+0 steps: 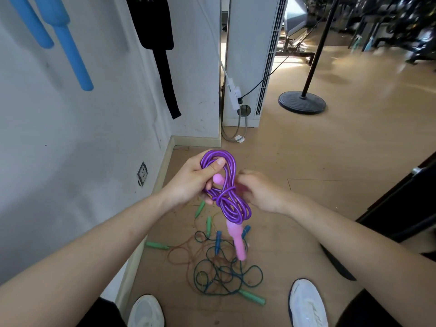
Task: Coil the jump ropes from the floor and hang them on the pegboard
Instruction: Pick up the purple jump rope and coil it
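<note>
Over a tan wooden floor (pixel 330 161) beside a white wall (pixel 70 138), the left hand (pixel 188 185) grips a glossy purple plastic jump rope (pixel 232 208), coiled and cinched but not yet hung. The blurred right hand (pixel 262 194) is at its wrap, hold unclear. Thin tangled ropes (pixel 221 267) below await coiling.

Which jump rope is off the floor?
The purple rope, coiled in the left hand; the green- and blue-handled ropes lie tangled on the floor.
</note>
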Tool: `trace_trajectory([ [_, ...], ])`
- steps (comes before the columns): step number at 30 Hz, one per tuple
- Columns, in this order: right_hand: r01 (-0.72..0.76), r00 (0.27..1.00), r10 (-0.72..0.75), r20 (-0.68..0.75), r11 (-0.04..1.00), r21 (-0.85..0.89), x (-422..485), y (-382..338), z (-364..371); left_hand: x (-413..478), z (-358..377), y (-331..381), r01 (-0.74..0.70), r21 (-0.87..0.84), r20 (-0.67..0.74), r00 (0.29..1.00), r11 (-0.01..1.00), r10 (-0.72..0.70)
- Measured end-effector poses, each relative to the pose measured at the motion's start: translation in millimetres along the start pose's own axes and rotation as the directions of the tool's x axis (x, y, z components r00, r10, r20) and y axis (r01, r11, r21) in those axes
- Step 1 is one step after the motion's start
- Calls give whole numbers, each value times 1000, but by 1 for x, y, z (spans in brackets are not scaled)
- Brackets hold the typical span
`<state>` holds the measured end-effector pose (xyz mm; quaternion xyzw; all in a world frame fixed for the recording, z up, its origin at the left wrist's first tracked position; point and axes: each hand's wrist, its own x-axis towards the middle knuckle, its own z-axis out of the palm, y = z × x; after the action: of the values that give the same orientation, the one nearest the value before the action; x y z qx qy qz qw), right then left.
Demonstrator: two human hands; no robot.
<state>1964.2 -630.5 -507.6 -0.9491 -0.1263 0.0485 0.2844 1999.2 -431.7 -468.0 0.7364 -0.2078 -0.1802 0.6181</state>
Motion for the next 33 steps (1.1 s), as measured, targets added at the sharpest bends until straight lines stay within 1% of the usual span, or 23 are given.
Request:
trace_trajectory([
  [2, 12, 998, -4, -65, 992, 122, -2, -3, -3, 1, 0, -2, 39, -17, 19, 999, 999, -38],
  [4, 1, 996, 32, -88, 935, 354, -6, -7, -11, 0, -2, -4, 71, -23, 39, 997, 997, -70],
  [6, -37, 995, 86, -57, 812, 583, -12, -12, -18, -1, -4, -3, 77, -35, 58, 995, 996, -75],
  [7, -66, 989, 135, -54, 746, 663, -12, -12, -21, -2, -6, -2, 74, -43, 68, 995, 996, -71],
  [9, -101, 973, 223, -50, 616, 781, -14, -15, -23, -3, -9, -1, 67, -50, 100, 993, 996, -62],
  [10, -96, 971, 235, -47, 561, 822, -15, -17, -24, -3, -9, -1, 63, -53, 115, 992, 997, -57],
  [11, -86, 971, 235, -48, 528, 845, -16, -19, -25, -5, -10, 0, 61, -56, 126, 991, 997, -53],
  [12, -72, 973, 224, -54, 517, 853, -16, -19, -25, -6, -10, 0, 59, -60, 136, 989, 996, -50],
  [14, -15, 980, 174, -94, 540, 842, -18, -22, -25, -8, -9, 1, 59, -69, 150, 988, 996, -48],
  [15, 21, 982, 144, -123, 566, 824, -18, -22, -24, -9, -8, 2, 58, -75, 154, 987, 996, -46],
  [18, 76, 980, 80, -184, 699, 711, -23, -26, -24, -8, -5, 2, 40, -90, 145, 989, 995, -26],
  [20, 81, 980, 68, -186, 721, 689, -28, -35, -21, -9, -1, 3, 10, -81, 117, 993, 997, 0],
  [22, 123, 978, 20, -209, 751, 649, -33, -45, -13, -9, 2, 3, -29, -58, 69, 997, 998, 33],
  [24, 181, 961, -18, -275, 793, 581, -35, -52, -5, -7, 4, 3, -50, -67, 46, 998, 996, 53],
  [28, 226, 898, 17, -439, 840, 494, -37, -56, -4, -4, 8, 2, -94, -103, 1, 995, 990, 95],
  [30, 280, 878, -50, -475, 860, 427, -38, -56, -1, -4, 10, 2, -94, -109, -1, 996, 990, 94],
  [33, 341, 869, -155, -470, 875, 343, -39, -55, 0, -2, 7, 0, -68, -133, 19, 997, 989, 71],
])
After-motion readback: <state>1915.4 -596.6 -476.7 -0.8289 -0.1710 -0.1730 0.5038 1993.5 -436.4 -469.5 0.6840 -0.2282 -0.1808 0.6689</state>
